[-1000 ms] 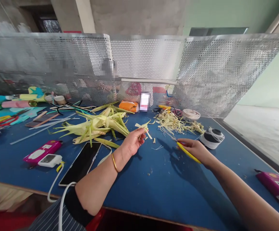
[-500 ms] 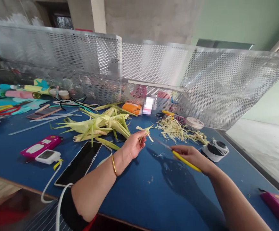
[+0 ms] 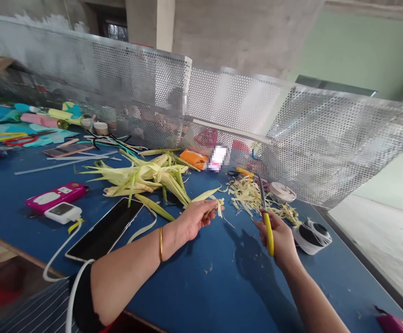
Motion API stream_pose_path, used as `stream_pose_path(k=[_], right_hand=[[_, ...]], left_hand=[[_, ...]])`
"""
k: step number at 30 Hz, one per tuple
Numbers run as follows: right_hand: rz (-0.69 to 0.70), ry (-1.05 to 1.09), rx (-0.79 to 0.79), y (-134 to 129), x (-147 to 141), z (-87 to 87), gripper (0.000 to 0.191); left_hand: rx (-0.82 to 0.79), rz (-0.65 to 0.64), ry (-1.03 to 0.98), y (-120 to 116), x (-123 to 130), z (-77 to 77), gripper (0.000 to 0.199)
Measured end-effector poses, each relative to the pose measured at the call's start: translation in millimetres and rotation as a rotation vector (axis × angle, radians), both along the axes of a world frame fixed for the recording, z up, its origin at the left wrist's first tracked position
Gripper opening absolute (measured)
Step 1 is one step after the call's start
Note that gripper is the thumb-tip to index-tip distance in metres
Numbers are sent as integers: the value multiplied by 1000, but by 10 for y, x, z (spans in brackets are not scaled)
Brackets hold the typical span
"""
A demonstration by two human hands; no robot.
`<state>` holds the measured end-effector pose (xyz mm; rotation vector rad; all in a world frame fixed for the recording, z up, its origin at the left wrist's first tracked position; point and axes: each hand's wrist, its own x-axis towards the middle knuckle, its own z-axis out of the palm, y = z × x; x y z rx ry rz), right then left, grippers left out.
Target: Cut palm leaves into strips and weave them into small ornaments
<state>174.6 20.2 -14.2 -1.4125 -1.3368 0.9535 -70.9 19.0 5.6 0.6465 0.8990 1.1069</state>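
The left forearm (image 3: 128, 277) came in from between 7 and 8 o'clock, bare below the elbow, and slanted toward 2 o'clock. Its wrist (image 3: 168, 243) was nearly straight. The left hand (image 3: 195, 222) lay at 6 o'clock, just below the view's centre, thumb (image 3: 208, 204) uppermost and fingers (image 3: 206, 221) curled under it in a pinch. From 5 o'clock the right forearm (image 3: 314, 298), also bare, angled up toward 11. The right hand (image 3: 280, 236) sat at 4 o'clock, closed in a grip, one digit jutting toward 10. The two hands were apart.
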Motion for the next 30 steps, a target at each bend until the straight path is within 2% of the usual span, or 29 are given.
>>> stream_pose_path(k=[1, 3, 5, 8, 11, 17, 24, 27, 30], right_hand=[[-52, 112, 16, -43, -79, 11, 70], [-56, 267, 22, -120, -221, 49, 68], [-20, 361, 23, -175, -320, 97, 69], [62, 427, 33, -228, -387, 142, 65], [143, 443, 23, -274, -420, 136, 59], [205, 418, -44, -330, -498, 126, 58], [196, 394, -80, -330, -540, 122, 60], [169, 299, -50, -314, -541, 96, 59], [153, 154, 63, -295, -514, 65, 55]], left_hand=[[7, -33, -2, -23, 24, -13, 25], [-27, -97, -10, -83, 81, -27, 28], [-102, -175, -42, -153, 142, -25, 20], [-191, -288, -165, -238, 211, -19, 12], [-232, -329, -254, -272, 239, -27, 12], [-242, -316, -273, -261, 260, -65, 9], [-53, -270, -37, -257, 272, -116, 18], [-13, -224, 43, -262, 272, -115, 21], [47, -187, 72, -280, 265, -75, 23]])
